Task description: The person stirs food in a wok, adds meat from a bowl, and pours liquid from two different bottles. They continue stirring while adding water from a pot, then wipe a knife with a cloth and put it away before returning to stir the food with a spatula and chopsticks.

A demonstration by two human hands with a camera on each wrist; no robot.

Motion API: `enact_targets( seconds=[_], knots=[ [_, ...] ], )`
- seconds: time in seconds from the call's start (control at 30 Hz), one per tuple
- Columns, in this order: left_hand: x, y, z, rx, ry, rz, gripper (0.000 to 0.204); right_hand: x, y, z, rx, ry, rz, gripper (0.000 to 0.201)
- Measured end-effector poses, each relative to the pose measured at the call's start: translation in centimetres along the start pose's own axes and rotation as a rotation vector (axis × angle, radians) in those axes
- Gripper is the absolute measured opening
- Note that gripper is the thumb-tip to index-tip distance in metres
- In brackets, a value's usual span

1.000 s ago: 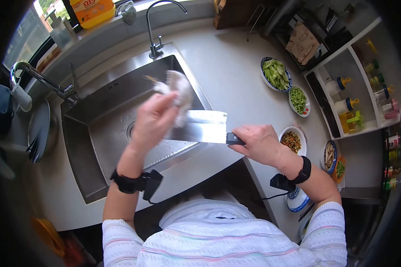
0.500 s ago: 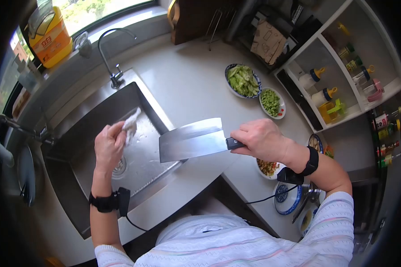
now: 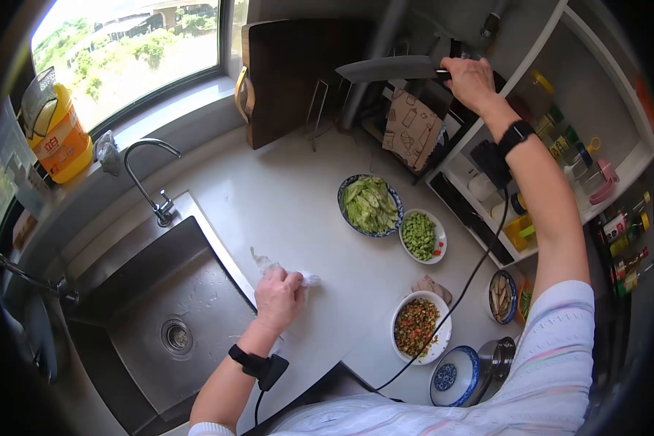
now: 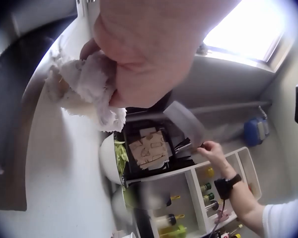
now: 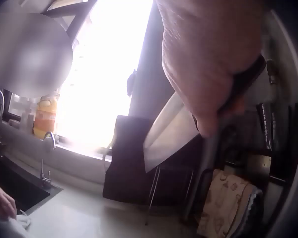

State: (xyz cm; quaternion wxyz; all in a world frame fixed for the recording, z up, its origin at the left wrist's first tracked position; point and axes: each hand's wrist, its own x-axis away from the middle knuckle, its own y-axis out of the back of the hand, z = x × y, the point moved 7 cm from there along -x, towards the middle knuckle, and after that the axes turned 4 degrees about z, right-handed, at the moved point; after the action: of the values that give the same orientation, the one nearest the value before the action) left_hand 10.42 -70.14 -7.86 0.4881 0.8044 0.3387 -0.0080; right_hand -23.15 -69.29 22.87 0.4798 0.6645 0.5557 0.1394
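Observation:
My right hand (image 3: 474, 83) grips the black handle of a cleaver (image 3: 389, 69), raised at the back right near a dark rack (image 5: 238, 161). Its wide blade points left, in front of a dark cutting board (image 3: 305, 80) in the head view. In the right wrist view the cleaver blade (image 5: 171, 131) slants down and left below the hand. My left hand (image 3: 279, 299) holds a crumpled white cloth (image 3: 309, 279) at the counter beside the sink's right edge. The left wrist view shows the cloth (image 4: 89, 89) bunched under the fingers.
The steel sink (image 3: 218, 291) lies left, with a slim faucet (image 3: 142, 174) behind it. Bowls of sliced greens (image 3: 370, 206), chopped green pieces (image 3: 418, 235) and a chopped mix (image 3: 416, 327) stand on the counter. A white shelf (image 3: 596, 69) with bottles stands right; a cable (image 3: 479, 265) hangs from the right wrist.
The right hand has carried the cleaver from over the counter by the sink up to the back right. The left hand has moved with the cloth from over the sink to the counter.

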Motion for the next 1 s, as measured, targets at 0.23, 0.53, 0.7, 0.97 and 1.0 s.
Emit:
enact_targets(
  seconds=[0.23,0.53,0.7,0.97,1.0],
  knots=[
    [-0.3,-3.6,1.9,-0.013,-0.005,-0.02,0.016,-9.8,-3.4,1.1,0.249,-0.007,-0.094,0.022],
    [-0.5,-3.0,2.2,0.072,-0.006,-0.064,0.016,-14.4,-4.8,1.8,0.331,0.022,-0.077,0.022],
    [-0.8,-3.0,2.3,0.103,-0.012,-0.064,0.017,-15.3,-4.9,1.8,0.355,0.039,-0.053,0.022],
    [-0.7,-3.3,2.5,0.082,0.016,-0.043,0.018,-18.5,-7.3,7.7,0.549,0.333,-0.294,0.016],
    [-0.7,-3.3,2.6,0.083,0.022,-0.053,0.016,-18.3,-7.4,8.7,0.543,0.332,-0.294,0.016]
  ],
)
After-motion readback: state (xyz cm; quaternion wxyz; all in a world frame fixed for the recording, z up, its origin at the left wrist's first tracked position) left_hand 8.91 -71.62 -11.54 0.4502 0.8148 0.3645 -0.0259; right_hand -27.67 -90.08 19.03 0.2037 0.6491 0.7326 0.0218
